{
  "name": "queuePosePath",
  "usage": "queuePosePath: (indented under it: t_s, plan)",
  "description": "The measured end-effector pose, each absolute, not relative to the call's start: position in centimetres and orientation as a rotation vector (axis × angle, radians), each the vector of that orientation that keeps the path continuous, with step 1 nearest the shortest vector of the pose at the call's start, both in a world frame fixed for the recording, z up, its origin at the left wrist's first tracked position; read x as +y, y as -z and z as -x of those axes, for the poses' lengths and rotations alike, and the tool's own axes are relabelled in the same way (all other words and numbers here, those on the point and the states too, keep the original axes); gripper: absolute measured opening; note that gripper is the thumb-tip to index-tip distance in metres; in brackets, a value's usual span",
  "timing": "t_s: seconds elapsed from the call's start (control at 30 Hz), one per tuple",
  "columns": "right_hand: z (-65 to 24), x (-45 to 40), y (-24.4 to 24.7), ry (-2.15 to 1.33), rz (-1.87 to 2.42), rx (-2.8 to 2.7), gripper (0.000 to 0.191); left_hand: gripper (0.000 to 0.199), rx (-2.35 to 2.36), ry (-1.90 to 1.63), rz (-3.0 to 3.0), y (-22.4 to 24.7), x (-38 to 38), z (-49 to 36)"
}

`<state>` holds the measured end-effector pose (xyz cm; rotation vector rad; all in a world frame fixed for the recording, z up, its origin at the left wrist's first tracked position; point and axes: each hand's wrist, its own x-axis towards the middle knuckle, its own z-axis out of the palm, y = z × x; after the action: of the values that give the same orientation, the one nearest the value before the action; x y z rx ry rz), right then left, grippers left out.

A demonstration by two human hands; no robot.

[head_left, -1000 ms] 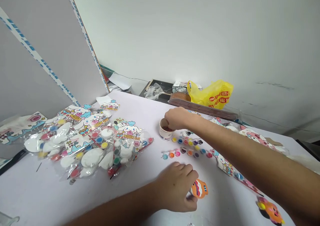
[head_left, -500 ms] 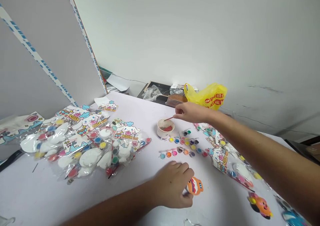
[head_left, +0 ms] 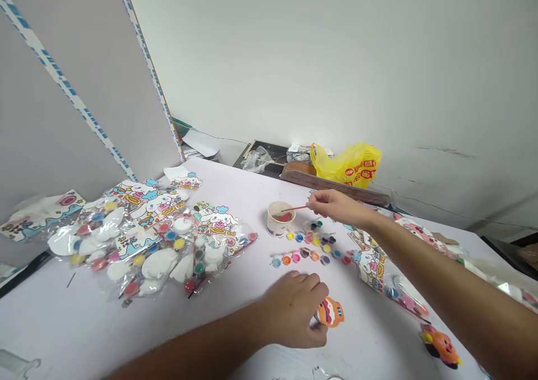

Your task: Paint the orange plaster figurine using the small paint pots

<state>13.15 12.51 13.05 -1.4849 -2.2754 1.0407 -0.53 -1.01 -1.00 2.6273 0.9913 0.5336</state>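
Observation:
My right hand [head_left: 330, 206] pinches a thin red paintbrush [head_left: 297, 207], whose far end reaches over the rim of a white paper cup [head_left: 275, 231]. Inside the cup, more red sticks and cloudy liquid show. Closer to me, my left hand [head_left: 296, 310] is closed on an orange painted figurine [head_left: 332, 313] with white, red and blue marks; part of it is hidden by the fingers. Between the hands lie strips of small paint pots [head_left: 305, 254] in several colours, some just right of the cup.
Clear packets [head_left: 159, 262] of white plaster shapes, paints and printed cards cover the left side. More packets [head_left: 372, 268] lie under my right arm. A painted orange and pink figurine [head_left: 441, 346] sits at the lower right. Behind the table edge are a yellow plastic bag [head_left: 348, 167] and a dark tray [head_left: 269, 150].
My right hand has shifted a little right and down in the picture, and the paintbrush now lies nearly level over the cup's rim. My left hand still holds the figurine.

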Motion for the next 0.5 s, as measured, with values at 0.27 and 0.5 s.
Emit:
queuePosePath:
  t_s: [0.27, 0.5]
  plan:
    - [-15.2, 11.1, -12.5, -1.173, 1.301, -2.045, 0.03, 0.027, 0.996, -0.553, -2.618, 1.1, -1.2, 0.6]
    - [-16.1, 9.2, -12.0, -1.285, 1.205, -1.953, 0.032, 0.025, 1.007, -0.54, -2.615, 0.8, -1.2, 0.5]
